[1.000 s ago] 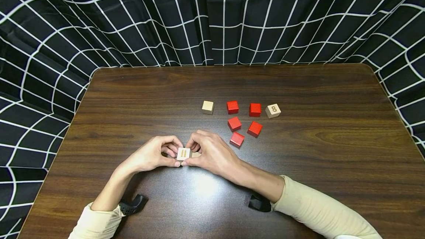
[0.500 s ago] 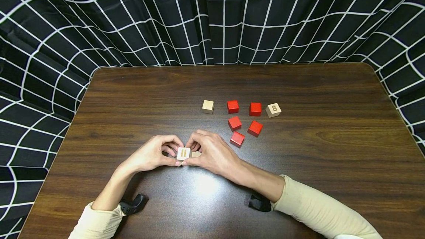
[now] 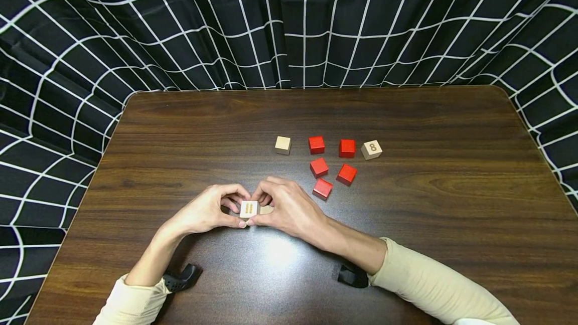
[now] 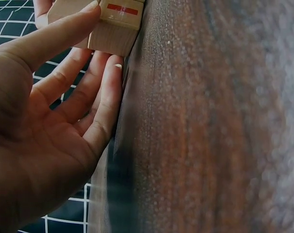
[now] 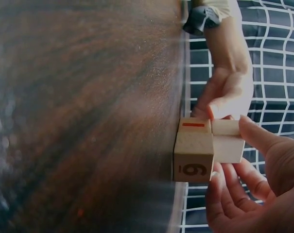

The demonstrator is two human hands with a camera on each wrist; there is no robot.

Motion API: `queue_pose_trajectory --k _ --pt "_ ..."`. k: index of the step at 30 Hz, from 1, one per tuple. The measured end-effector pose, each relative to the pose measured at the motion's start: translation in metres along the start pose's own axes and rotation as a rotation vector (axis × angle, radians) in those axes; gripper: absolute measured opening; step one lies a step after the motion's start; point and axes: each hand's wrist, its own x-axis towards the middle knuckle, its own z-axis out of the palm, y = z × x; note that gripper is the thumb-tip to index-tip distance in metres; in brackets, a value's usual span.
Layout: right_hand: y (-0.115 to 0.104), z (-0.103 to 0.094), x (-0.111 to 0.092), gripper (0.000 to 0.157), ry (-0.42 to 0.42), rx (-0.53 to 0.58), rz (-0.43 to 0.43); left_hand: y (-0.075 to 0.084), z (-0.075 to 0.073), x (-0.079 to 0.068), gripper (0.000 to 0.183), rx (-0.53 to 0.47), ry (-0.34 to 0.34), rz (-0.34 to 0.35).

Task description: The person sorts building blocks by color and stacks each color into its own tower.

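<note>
Both hands meet at a small stack of wooden blocks left of the table's middle. The top block point(image 3: 249, 208) carries yellow marks on its upper face. My right hand point(image 3: 289, 209) pinches it between thumb and fingers, as the right wrist view shows. Under it, side by side, are a block with a red dash point(image 4: 118, 24) and a block with a 6 point(image 5: 193, 165). My left hand point(image 3: 209, 209) pinches the stack from the left, its thumb tip at the seam between the top block and the red-dash block and its other fingertips on the far side.
Several red blocks point(image 3: 346, 148) lie loosely grouped right of the hands. A plain wooden block point(image 3: 283, 145) stands behind the hands, and a block with an 8 point(image 3: 372, 150) at the group's right end. A black grid-patterned curtain point(image 3: 289, 29) surrounds the brown table point(image 3: 429, 204).
The top block has shifted very slightly left between the fingers. Otherwise the hands and the other blocks stay where they were.
</note>
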Motion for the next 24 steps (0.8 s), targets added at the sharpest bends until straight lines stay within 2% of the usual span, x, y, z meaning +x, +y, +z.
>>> queue_pose_trajectory --k 12,19,24 --pt "0.002 -0.006 0.000 0.037 0.014 0.054 -0.023 0.000 0.000 -0.001 0.036 -0.013 0.002 -0.015" --pt "0.006 -0.021 0.004 0.036 0.078 0.069 -0.024 0.000 -0.001 0.000 0.035 -0.001 0.003 0.012" --pt "0.008 -0.031 0.007 0.036 0.107 0.062 0.002 0.001 -0.001 0.000 0.036 -0.001 0.002 0.003"
